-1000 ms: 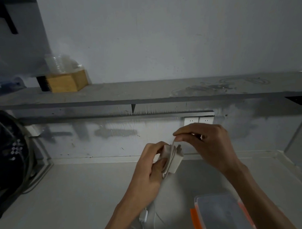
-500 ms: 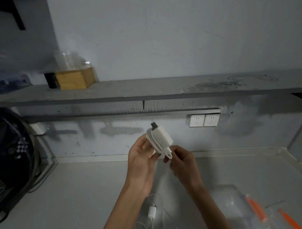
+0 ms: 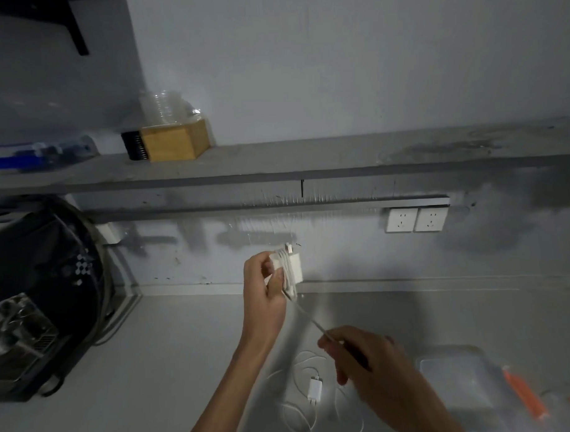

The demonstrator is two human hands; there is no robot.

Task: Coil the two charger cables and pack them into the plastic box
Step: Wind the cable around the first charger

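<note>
The left hand (image 3: pixel 263 291) is raised in front of the wall, its fingers (image 3: pixel 274 277) and thumb closed round a white charger (image 3: pixel 293 269) with cable turns wound about its body; the plug prongs stick up above the fingertips. From the lower edge of that bundle a single strand of cable (image 3: pixel 308 318) runs taut, down and to the right, into the right hand (image 3: pixel 373 364), which is lower and nearer the camera. That hand's fingers are curled narrow, pinching the strand between thumb and forefinger at its upper left. Below and between the two hands, on the counter (image 3: pixel 153 366), a second charger (image 3: pixel 315 388) lies flat with its thin cable in loose loops around it, touched by neither hand. Just right of the right hand sits the clear box (image 3: pixel 457 384), blurred, with orange clips (image 3: pixel 522 395) along its far side. Two sockets (image 3: pixel 416 220) are set in the wall, above and right of the held charger.
</note>
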